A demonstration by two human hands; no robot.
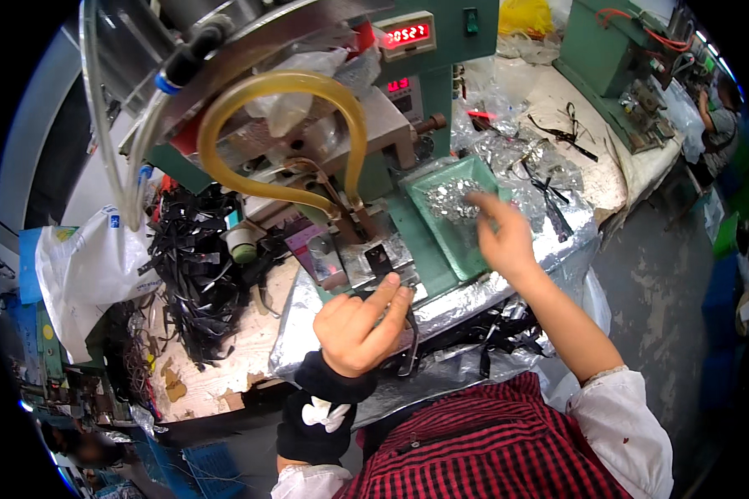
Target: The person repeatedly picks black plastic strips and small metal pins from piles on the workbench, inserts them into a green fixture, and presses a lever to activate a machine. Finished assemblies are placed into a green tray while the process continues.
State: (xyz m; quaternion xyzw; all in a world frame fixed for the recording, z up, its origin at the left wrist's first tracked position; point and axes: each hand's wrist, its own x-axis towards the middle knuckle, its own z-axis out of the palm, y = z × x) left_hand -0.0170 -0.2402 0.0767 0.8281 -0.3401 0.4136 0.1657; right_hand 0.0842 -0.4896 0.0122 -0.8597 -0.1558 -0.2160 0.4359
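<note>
- Fingers [389, 301] of left hand [359, 326]: curled narrow around a black strap [411, 345], pinning it at the press's foil-covered edge, near the body.
- Right hand [501, 237]: fingers loosely spread, dipping into green tray [468, 258] of small silver metal parts [451, 198], set within arm's reach.
- Green press machine [408, 108]: behind, on tabletop [233, 349].

The yellow hose [283, 137] and press [341, 224] are crowding the left hand [359, 326]; space above the green tray [462, 218] is lying open.
</note>
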